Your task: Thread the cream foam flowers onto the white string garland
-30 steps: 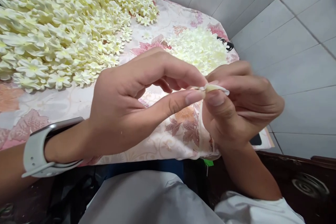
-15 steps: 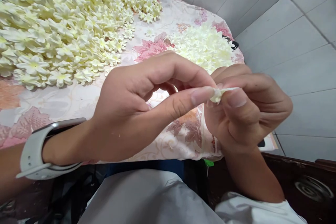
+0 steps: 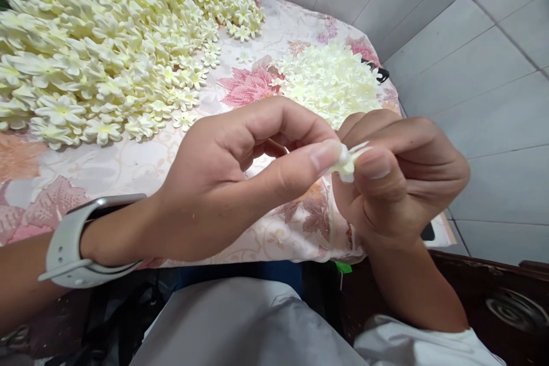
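Between my two hands is a small pale yellow-white artificial flower point(image 3: 347, 164), seen from the side with some petals covered by fingertips. My left hand point(image 3: 240, 183) pinches one side of it between thumb and index finger. From the other side, my right hand point(image 3: 398, 177) pinches its petals with the thumb against the bent index finger. Just beyond the hands lies a heap of loose whitish flowers point(image 3: 332, 77), partly hidden by the fingers. A much larger pile of pale yellow flowers point(image 3: 107, 51) covers the far left of the table.
A floral cloth point(image 3: 266, 240) covers the table. Grey-white tiled walls point(image 3: 480, 91) rise behind it and on the right. A small black object point(image 3: 381, 74) sits behind the loose heap. A watch with a pale strap point(image 3: 68, 251) is on my left wrist.
My fingers have shifted slightly on the small flower, and more of its petals now show between them. The left hand has moved a little to the right. Both heaps are unchanged.
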`<state>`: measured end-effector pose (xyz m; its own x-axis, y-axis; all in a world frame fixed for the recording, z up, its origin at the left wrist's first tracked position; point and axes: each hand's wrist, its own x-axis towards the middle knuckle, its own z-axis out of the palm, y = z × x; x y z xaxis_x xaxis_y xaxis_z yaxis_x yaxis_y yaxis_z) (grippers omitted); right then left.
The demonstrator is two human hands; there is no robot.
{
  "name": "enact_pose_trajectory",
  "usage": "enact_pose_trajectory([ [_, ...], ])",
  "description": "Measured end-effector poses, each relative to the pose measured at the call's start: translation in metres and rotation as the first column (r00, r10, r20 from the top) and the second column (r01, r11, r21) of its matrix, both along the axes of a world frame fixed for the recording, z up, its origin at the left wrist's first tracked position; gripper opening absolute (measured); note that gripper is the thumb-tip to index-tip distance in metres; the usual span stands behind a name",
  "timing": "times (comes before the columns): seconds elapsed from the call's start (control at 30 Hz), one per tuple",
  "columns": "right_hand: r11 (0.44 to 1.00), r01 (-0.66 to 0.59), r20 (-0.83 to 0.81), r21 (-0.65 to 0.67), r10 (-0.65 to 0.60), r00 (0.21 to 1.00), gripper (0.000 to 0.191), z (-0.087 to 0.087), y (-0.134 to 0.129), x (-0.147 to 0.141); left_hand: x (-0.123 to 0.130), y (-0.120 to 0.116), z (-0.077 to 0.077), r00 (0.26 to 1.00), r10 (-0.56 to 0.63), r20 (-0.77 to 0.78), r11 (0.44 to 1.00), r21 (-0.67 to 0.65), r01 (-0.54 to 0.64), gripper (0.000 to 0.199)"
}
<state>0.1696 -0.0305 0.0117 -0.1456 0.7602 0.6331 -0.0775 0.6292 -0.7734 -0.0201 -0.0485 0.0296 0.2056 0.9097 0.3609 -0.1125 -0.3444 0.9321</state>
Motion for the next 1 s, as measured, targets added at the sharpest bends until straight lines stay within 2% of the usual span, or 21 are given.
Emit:
enact_pose_trajectory([
  [0.13,1.0,0.019,0.1,0.015,-0.02,0.995,0.012,0.0,-0.003,0.001,0.0,0.001,-0.002,0.998,0.015,-0.055,0.999,0.048,-0.012,0.018],
  [0.23,0.999,0.01,0.153,0.054,-0.018,0.988,0.01,-0.005,-0.001,-0.001,-0.001,0.007,-0.009,0.993,0.073,-0.097,0.992,0.105,-0.063,0.023],
  [0.33,0.977,0.132,0.103,0.167,-0.151,0.983,0.01,-0.008,0.007,-0.001,-0.007,0.025,-0.018,0.987,0.134,-0.093,0.981,0.154,-0.119,0.032],
  [0.43,0.878,0.313,0.106,0.362,-0.372,0.922,0.01,-0.007,0.024,0.009,-0.024,0.054,-0.022,0.962,0.212,-0.171,0.969,0.163,-0.184,0.032],
  [0.5,0.786,0.352,0.211,0.508,-0.51,0.834,0.013,-0.008,0.039,0.022,-0.04,0.072,-0.019,0.911,0.298,-0.285,0.948,0.203,-0.246,0.027],
  [0.53,0.785,0.354,0.314,0.509,-0.552,0.772,0.013,-0.01,0.045,0.029,-0.048,0.079,-0.016,0.862,0.375,-0.34,0.921,0.239,-0.306,0.026],
  [0.6,0.82,0.356,0.488,0.449,-0.558,0.671,0.01,-0.012,0.054,0.04,-0.064,0.088,-0.008,0.719,0.468,-0.513,0.883,0.306,-0.356,0.02],
  [0.7,0.879,0.332,0.77,0.341,-0.464,0.438,0.023,-0.01,0.055,0.04,-0.088,0.091,0.004,0.436,0.468,-0.769,0.884,0.414,-0.217,0.019],
  [0.77,0.924,0.263,0.882,0.279,-0.354,0.31,0.029,0.0,0.052,0.028,-0.102,0.091,0.009,0.292,0.389,-0.874,0.921,0.374,-0.107,0.029],
  [0.8,0.947,0.208,0.913,0.245,-0.298,0.28,0.028,0.006,0.05,0.019,-0.108,0.092,0.011,0.234,0.307,-0.922,0.951,0.303,-0.055,0.035],
  [0.87,0.979,0.084,0.94,0.188,-0.204,0.273,0.022,0.018,0.051,-0.002,-0.116,0.095,0.014,0.165,0.215,-0.963,0.976,0.217,-0.002,0.038],
  [0.93,0.99,-0.032,0.952,0.139,-0.125,0.278,0.015,0.025,0.057,-0.023,-0.12,0.099,0.016,0.111,0.174,-0.978,0.983,0.179,0.036,0.037],
  [1.0,0.989,-0.097,0.954,0.114,-0.082,0.288,0.014,0.023,0.067,-0.042,-0.12,0.102,0.016,0.06,0.158,-0.986,0.985,0.161,0.054,0.036],
])
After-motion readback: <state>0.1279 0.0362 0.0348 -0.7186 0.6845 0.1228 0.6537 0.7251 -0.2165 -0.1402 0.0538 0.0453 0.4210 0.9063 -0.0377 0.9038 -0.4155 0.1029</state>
